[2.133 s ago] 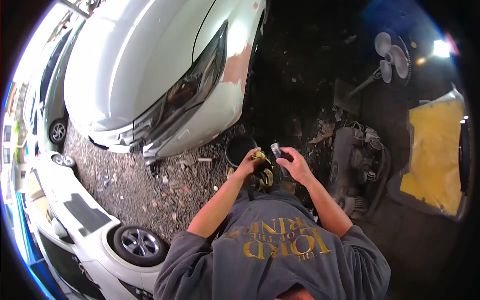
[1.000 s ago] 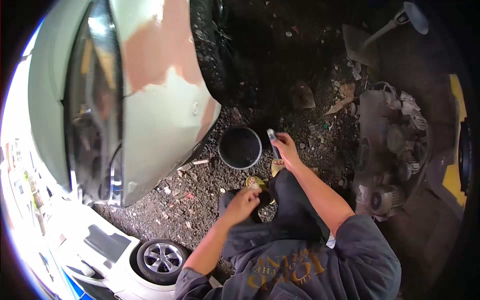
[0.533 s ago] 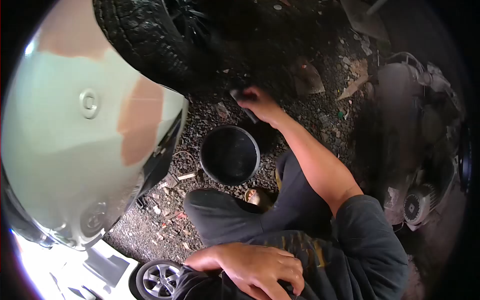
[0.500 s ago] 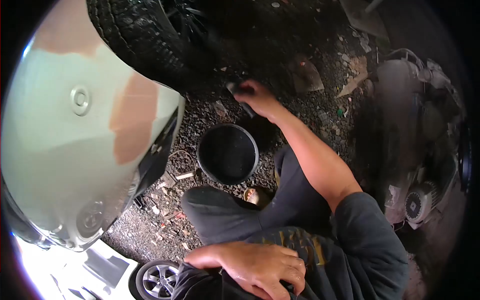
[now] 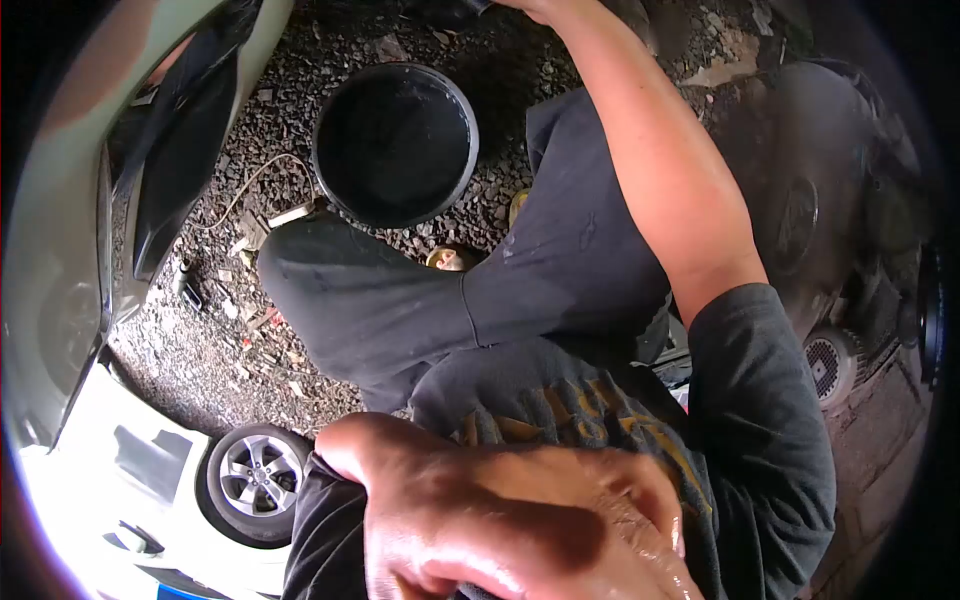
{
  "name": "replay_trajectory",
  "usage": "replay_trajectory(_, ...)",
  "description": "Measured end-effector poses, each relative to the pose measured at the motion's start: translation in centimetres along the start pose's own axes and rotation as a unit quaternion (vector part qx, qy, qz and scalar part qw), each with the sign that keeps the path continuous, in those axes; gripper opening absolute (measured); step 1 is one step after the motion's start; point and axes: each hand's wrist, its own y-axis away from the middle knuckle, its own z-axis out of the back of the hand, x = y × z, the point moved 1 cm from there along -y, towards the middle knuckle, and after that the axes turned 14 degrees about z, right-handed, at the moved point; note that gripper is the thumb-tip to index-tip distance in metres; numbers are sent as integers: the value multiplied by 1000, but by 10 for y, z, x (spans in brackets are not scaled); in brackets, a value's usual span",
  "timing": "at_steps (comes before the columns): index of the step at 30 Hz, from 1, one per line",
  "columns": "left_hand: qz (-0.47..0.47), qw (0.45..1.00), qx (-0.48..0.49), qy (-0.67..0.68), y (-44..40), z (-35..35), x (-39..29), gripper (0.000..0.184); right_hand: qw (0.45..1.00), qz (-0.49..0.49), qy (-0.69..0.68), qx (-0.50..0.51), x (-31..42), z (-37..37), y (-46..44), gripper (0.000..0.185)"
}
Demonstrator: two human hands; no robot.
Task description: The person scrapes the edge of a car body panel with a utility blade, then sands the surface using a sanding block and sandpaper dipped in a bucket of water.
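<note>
The right hand is at the far edge of the view, mostly cut off, with its forearm stretching out from the near right. A dark object lies just left of that hand, also cut by the far edge; it may be in the fingers, but too little shows to tell whether they grasp it or are released.

The left hand is very near, in front of the dark grey T-shirt with its gold lettering. Its skin shines as if wet, and its fingers bend toward the near edge, where they run out of view. Whether it is clenched on anything cannot be told.

Between the dark object and the dark trousers stands a round black basin on gravel. A pale strip and a thin looped cord lie just beside the basin, to its near left. A foot shows past the bent leg, on the near side of the basin.

On the far left is a car bumper with a reddish-brown patch. A white car with a spoked wheel is at the near left, and a motor with a round grille is at the right.
</note>
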Motion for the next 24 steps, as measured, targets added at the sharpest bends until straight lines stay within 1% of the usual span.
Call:
replay_trajectory(2,24,991,106,-80,-15,20,-17,36,997,-28,-55,36,15,9,12,39)
replay_trajectory(3,31,979,159,-121,-22,29,-25,34,1000,10,-25,12,11,4,14,38)
replay_trajectory(4,106,984,85,-115,-10,7,-40,35,998,56,3,-17,-1,-10,15,37)
replay_trajectory(5,142,971,125,-147,-14,14,-44,38,992,108,31,-49,-3,-13,5,36)
replay_trajectory(7,203,931,211,-218,-21,29,-51,44,993,71,96,-14,31,-5,30,57)
replay_trajectory(8,314,893,218,-239,-24,24,-72,44,989,115,86,-43,28,-8,38,54)
replay_trajectory(9,395,854,195,-276,-33,27,-85,47,980,167,80,-75,24,-10,38,51)
replay_trajectory(10,473,806,173,-311,-40,29,-98,49,981,156,79,-86,32,-6,41,49)
replay_trajectory(11,524,767,111,-352,-47,47,-106,53,983,140,76,-95,43,-3,50,47)
replay_trajectory(12,548,715,65,-430,-69,79,-115,55,983,140,62,-100,57,2,59,46)
replay_trajectory(13,533,672,6,-514,-87,131,-123,52,983,142,47,-108,70,5,63,45)
replay_trajectory(14,522,579,-60,-624,-104,190,-137,53,979,164,35,-115,77,6,69,45)
replay_trajectory(15,385,426,-14,-819,-108,295,-150,52,975,186,24,-123,79,4,74,44)
replay_trajectory(17,372,163,-114,-907,-115,351,-157,74,976,178,36,-120,70,-1,86,42)
replay_trajectory(19,341,38,-139,-929,-124,390,-140,79,991,88,56,-84,72,6,105,39)
replay_trajectory(21,342,42,-134,-929,-116,492,-154,84,986,107,82,-99,76,12,119,38)
replay_trajectory(22,308,86,-135,-938,-114,517,-162,78,984,112,91,-107,81,15,127,38)
replay_trajectory(23,279,132,-136,-941,-115,526,-166,73,984,113,87,-107,89,20,137,38)
replay_trajectory(24,356,106,-98,-923,-130,517,-168,69,985,105,75,-111,90,24,142,39)
